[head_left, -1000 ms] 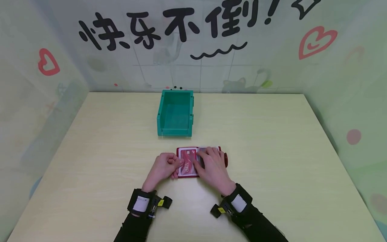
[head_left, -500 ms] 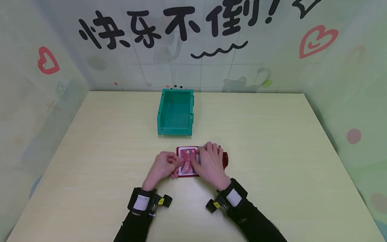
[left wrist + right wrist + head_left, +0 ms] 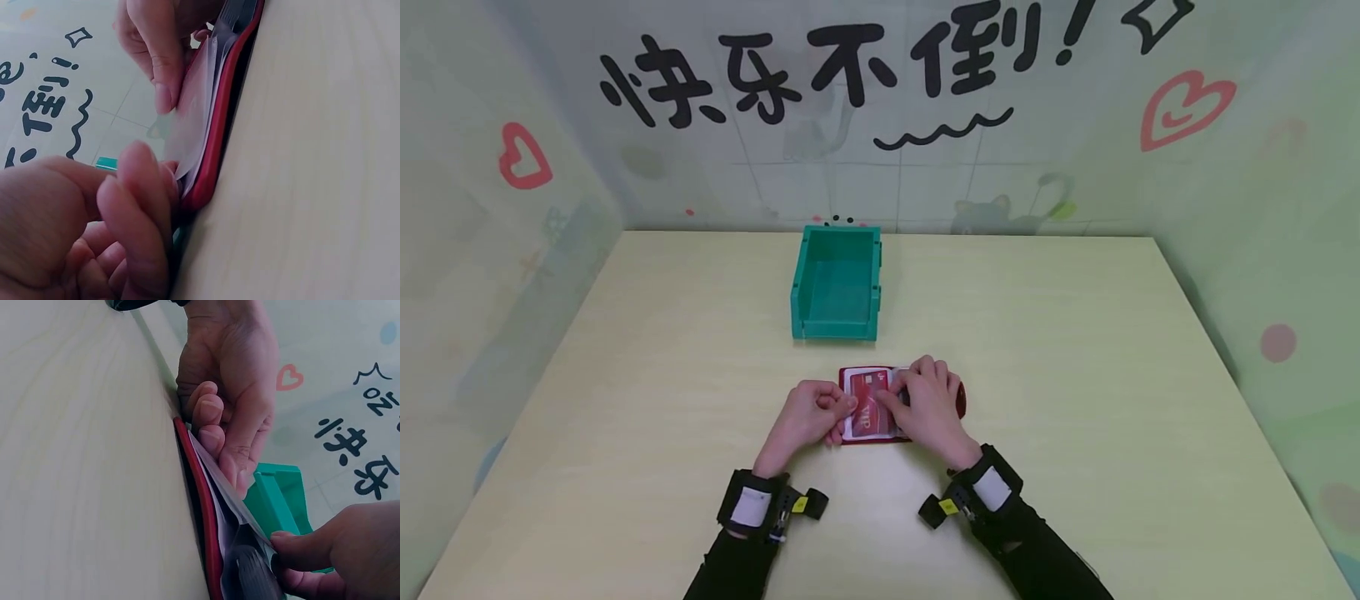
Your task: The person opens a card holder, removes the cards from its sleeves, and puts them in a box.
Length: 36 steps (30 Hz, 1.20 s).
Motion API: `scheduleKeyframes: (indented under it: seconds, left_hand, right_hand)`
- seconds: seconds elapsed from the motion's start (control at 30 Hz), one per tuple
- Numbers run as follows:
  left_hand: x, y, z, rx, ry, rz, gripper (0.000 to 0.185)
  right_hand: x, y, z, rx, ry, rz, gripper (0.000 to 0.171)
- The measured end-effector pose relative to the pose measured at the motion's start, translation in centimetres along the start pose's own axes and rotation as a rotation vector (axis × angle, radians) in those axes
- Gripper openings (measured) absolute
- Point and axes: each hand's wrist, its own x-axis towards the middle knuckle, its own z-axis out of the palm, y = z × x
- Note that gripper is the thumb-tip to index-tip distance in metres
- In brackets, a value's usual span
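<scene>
A red card holder (image 3: pixel 867 372) lies open on the table (image 3: pixel 1075 375), with a red VIP card (image 3: pixel 871 414) under a clear sleeve (image 3: pixel 194 119). My left hand (image 3: pixel 820 412) has its fingers curled at the holder's left edge and its thumb down on the sleeve, as the right wrist view shows of that left hand (image 3: pixel 231 394). My right hand (image 3: pixel 917 400) covers the holder's right half with bent fingers. One fingertip of the right hand (image 3: pixel 159 62) pinches the sleeve's raised edge. The red cover (image 3: pixel 200 506) stays flat on the wood.
A green open-fronted bin (image 3: pixel 837 283) stands just beyond the holder, toward the back wall. Printed panels close in the table on the left, right and rear. Both wrists carry black camera bands (image 3: pixel 752 504).
My right hand's fingers have gone from flat on the right page to curled, shifting a little left toward the holder's middle. The left hand has kept its place.
</scene>
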Motion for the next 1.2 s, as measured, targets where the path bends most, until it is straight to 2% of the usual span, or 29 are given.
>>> scheduleKeyframes:
  seconds: [0.17,0.63,0.9,1.1,1.2]
  left_hand:
    - [0.0,0.0,0.0,-0.011,-0.002,0.009,0.018]
    - [0.0,0.0,0.0,-0.029,-0.027,-0.01,0.016]
    - [0.1,0.1,0.0,-0.016,-0.026,-0.003,0.016]
    - [0.2,0.1,0.1,-0.021,-0.02,-0.024,0.016]
    - [0.2,0.0,0.1,-0.014,-0.017,-0.027,0.017]
  right_hand:
    - [0.1,0.5,0.0,0.093,-0.002,-0.006,0.023]
    - [0.1,1.9,-0.9,0.213,-0.014,0.019,0.016]
    - [0.3,3.0,-0.3,0.195,0.012,-0.021,0.028]
    - [0.0,4.9,-0.8,0.389,0.017,-0.026,0.023]
    - [-0.3,6.1,-1.0,0.495,0.051,-0.044,0.019]
